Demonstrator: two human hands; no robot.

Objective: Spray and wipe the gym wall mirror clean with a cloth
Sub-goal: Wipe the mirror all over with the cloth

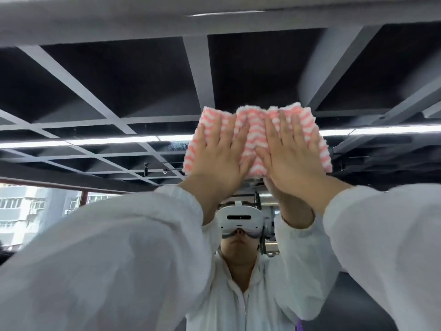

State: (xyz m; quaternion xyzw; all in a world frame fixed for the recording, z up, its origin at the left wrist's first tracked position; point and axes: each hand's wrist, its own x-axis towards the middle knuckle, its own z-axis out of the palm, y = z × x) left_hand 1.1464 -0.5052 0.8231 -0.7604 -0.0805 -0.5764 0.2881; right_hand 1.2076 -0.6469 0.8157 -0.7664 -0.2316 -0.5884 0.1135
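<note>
left hand (220, 154) and right hand (290, 151) lie flat, fingers straight, side by side, pressing the pink-and-white striped cloth (256, 137) against the mirror (95, 103); neither hand grips it

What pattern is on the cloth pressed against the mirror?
Pink and white wavy stripes on the cloth, clearest in the head view.

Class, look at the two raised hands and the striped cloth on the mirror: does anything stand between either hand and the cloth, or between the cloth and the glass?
Nothing visible does. The left hand and right hand lie flat, fingers straight, directly on the pink-and-white cloth, which is pressed against the mirror.
</note>
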